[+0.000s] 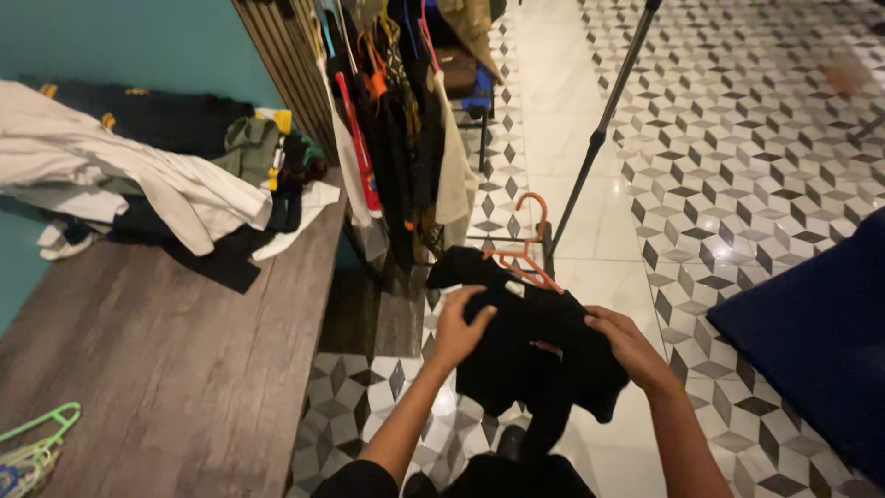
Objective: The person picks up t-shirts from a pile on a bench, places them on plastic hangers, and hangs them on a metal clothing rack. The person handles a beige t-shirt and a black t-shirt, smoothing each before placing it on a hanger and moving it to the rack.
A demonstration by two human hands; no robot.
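The floor [737, 138] has a pattern of grey, black and white cubes, with a plain white strip running toward 12 o'clock. At 9 o'clock stands a long wooden table [175, 369] against a teal wall [138, 41]. A pile of clothes [157, 175] lies on it. At 12 o'clock, clothes hang on a rack [406, 101]. A dark pole [599, 129] leans at 1 o'clock. A blue cushion [820, 332] sits at 3 o'clock.
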